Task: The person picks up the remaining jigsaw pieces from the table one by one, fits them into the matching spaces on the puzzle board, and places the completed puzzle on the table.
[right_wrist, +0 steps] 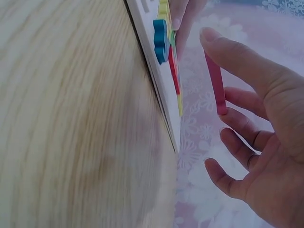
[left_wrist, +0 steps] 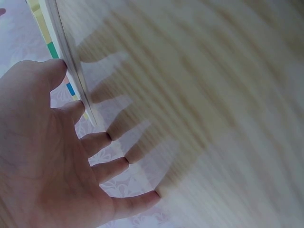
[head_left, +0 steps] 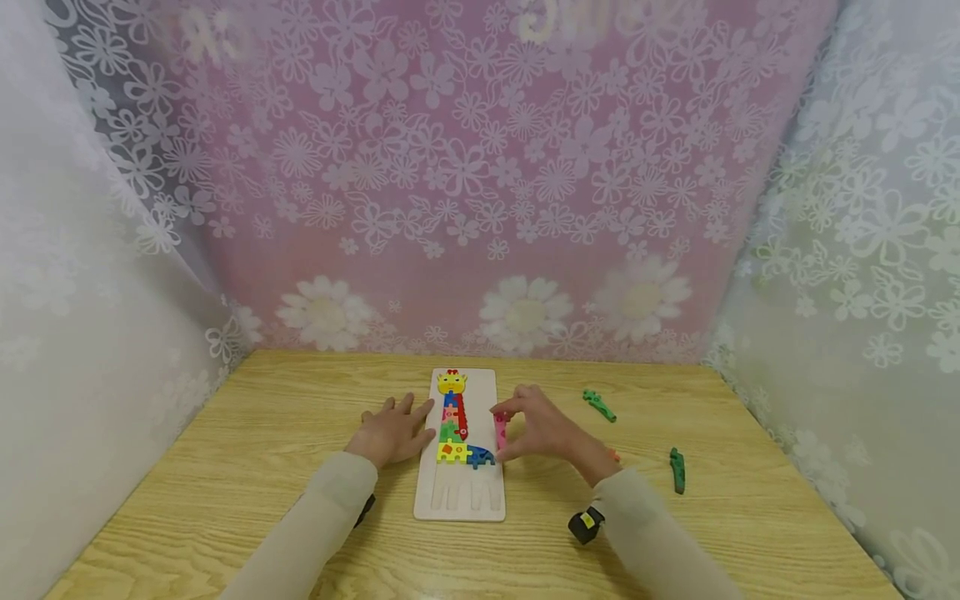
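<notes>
A pale wooden puzzle board lies on the table, partly filled with a giraffe. Its yellow head, a red strip, a green piece, a yellow piece and a blue piece are in place above several leg-shaped recesses. My left hand rests with spread fingers at the board's left edge, thumb and forefinger touching it in the left wrist view. Between thumb and fingertips my right hand pinches a long pink puzzle piece, raised by the board's right edge.
Right of the board lie a green puzzle piece and a darker green one. A bit of an orange piece shows beside my right wrist. Flowered curtains hang behind the table and along both sides.
</notes>
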{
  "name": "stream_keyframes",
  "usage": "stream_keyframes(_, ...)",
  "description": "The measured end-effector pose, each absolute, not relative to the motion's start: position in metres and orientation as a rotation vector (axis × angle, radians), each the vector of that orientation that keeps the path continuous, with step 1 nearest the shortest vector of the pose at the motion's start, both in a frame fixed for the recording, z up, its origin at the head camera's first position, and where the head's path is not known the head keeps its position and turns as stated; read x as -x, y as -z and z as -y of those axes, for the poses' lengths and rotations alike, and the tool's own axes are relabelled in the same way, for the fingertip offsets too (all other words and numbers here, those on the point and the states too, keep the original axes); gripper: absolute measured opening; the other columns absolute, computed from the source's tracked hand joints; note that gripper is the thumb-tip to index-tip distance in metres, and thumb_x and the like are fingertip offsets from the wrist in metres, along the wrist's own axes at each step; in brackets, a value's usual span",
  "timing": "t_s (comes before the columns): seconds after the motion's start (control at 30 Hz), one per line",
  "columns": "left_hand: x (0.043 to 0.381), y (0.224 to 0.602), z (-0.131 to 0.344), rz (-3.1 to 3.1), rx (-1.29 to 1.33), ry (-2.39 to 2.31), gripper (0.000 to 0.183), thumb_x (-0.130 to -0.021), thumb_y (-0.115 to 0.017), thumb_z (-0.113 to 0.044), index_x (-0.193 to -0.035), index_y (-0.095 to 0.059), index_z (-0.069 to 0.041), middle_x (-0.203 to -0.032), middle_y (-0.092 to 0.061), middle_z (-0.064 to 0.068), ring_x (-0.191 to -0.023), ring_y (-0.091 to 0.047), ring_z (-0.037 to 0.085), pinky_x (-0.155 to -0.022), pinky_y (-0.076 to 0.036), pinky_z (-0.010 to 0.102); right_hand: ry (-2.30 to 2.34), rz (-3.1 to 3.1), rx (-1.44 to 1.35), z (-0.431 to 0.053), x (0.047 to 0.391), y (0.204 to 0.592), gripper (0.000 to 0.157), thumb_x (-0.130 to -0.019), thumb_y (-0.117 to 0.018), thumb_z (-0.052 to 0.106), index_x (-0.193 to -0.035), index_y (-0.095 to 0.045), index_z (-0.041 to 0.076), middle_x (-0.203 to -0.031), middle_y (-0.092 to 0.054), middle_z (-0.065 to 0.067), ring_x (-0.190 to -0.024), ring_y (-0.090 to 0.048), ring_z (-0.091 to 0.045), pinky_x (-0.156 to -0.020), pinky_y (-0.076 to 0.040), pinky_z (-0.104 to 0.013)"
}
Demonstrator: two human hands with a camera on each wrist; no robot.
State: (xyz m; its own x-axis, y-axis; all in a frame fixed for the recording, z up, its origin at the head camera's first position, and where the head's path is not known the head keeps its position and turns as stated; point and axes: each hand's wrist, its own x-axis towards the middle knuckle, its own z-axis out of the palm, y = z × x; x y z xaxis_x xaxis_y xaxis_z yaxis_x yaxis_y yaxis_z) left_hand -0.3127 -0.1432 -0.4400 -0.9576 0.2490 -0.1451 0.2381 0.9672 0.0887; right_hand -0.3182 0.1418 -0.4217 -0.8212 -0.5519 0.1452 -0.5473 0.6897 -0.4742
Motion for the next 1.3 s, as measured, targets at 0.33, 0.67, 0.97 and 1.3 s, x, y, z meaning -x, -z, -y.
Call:
stream_keyframes(0.33,0.314,0.441,0.143,-2.963,-0.362,-0.094,0.065,-0.106,-0.041,-0.057,-0.164,-0.031,-0.029,-0.170,-0.031,0.013,-0.151,-0.036,0.048,-0.110,-0.036,0.078,0.857,-2.865,0.958,-0.127,0.310,0.421,0.068,-0.069,-0.097,0.037,-0.125,-0.074,0.007,-0.103,-0.061,-0.005,-0.103,-0.049,-0.033,-0.079,-0.036,-0.030)
stream_keyframes(0.67,0.312,0.440,0.144,-2.969,-0.372,-0.106,0.064,-0.107,-0.041,-0.056,-0.164,-0.032,-0.028,-0.170,-0.031,0.014,-0.151,-0.036,0.049,-0.109,-0.036,0.078,0.827,-2.882,0.971,-0.109,0.299,0.419,0.068,-0.068,-0.097,0.038,-0.124,-0.075,0.007,-0.103,-0.065,-0.005,-0.101,-0.051,-0.026,-0.078,-0.041,-0.029)
stream_keyframes(0.97,0.314,0.441,0.143,-2.966,-0.365,-0.093,0.065,-0.106,-0.042,-0.057,-0.164,-0.032,-0.028,-0.170,-0.031,0.014,-0.151,-0.036,0.049,-0.110,-0.035,0.078,0.740,-2.889,0.942,-0.097,0.294,0.426,0.067,-0.066,-0.097,0.044,-0.121,-0.076,0.012,-0.100,-0.065,-0.002,-0.100,-0.053,-0.023,-0.076,-0.044,-0.027)
stream_keyframes(1.3,0.313,0.441,0.144,-2.961,-0.368,-0.106,0.065,-0.106,-0.043,-0.056,-0.164,-0.032,-0.027,-0.170,-0.030,0.015,-0.151,-0.036,0.049,-0.110,-0.035,0.079,0.677,-2.895,0.920,-0.085,0.288,0.428,0.069,-0.065,-0.096,0.051,-0.120,-0.077,0.013,-0.101,-0.068,-0.002,-0.094,-0.050,-0.015,-0.073,-0.044,-0.022)
